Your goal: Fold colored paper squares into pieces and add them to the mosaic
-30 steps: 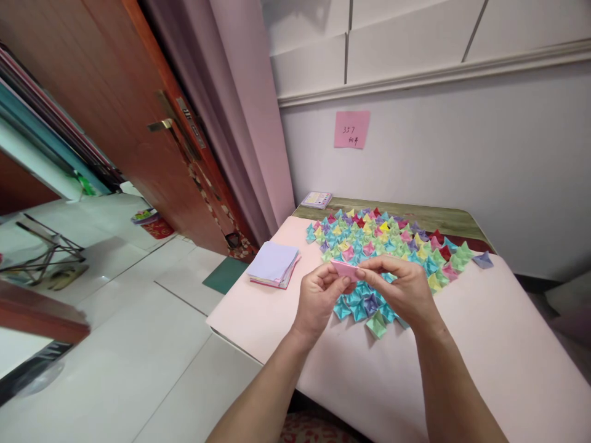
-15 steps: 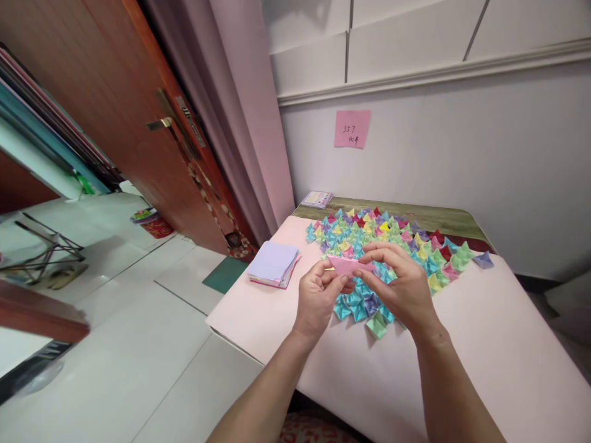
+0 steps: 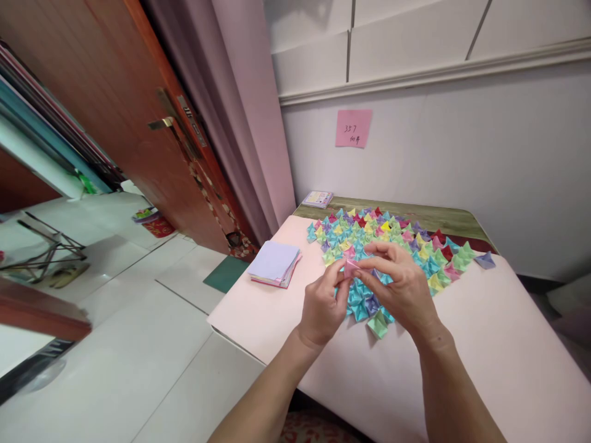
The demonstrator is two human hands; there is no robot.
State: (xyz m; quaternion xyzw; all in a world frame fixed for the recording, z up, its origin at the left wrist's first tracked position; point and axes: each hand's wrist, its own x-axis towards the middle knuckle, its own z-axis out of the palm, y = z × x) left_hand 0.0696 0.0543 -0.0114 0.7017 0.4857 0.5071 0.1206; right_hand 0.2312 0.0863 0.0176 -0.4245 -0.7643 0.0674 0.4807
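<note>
Both my hands are raised over the pink table top and pinch one small folded pink paper between them. My left hand grips its left end with thumb and fingertips. My right hand curls over its right part, fingers closed on it. Below and behind the hands lies a spread of several small folded paper pieces in teal, green, pink, yellow, purple and red. One green piece lies nearest me at the edge of the spread.
A stack of square paper sheets lies at the table's left side. A small card pack rests on the wooden strip at the back. A lone lilac piece sits at the right. A pink note hangs on the wall; a wooden door is left.
The pink paper was a longer flat strip held between the hands; now it is folded smaller and the hands have drawn closer together around it.
</note>
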